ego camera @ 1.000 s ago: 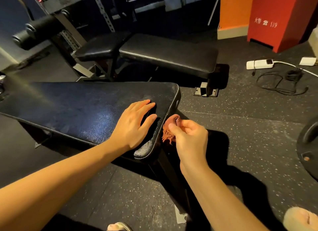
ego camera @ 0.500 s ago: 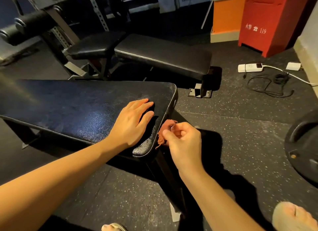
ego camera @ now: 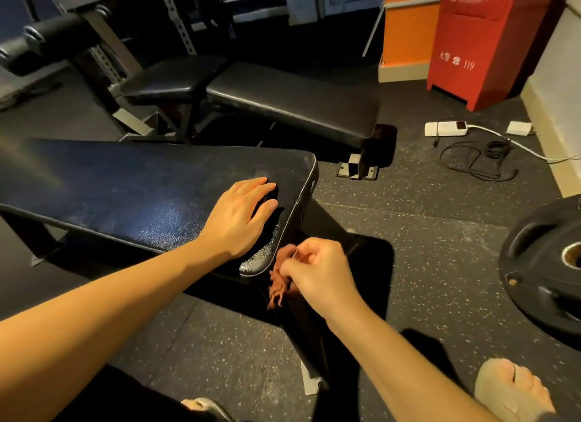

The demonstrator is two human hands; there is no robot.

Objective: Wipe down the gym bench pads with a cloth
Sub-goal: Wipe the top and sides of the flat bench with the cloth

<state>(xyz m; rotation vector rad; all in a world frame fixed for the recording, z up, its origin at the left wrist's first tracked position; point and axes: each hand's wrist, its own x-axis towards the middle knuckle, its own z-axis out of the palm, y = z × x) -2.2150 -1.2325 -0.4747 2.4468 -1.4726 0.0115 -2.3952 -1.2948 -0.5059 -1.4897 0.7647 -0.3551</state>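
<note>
Bench pad (ego camera: 125,195): end edge under wipe. Cloth (ego camera: 278,283), pinched in the curled right hand (ego camera: 317,270), has travelled down that edge to the near corner. Left hand (ego camera: 239,217) stays flat, fingers straight, bracing the top. Edge pass judged nearly complete.

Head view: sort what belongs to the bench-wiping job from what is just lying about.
Job: near bench pad, reddish cloth, right hand pinching it, left hand flat on the pad, far bench pads.
Lying about: white power strip, black cable, weight plate, red fire-extinguisher box.
</note>
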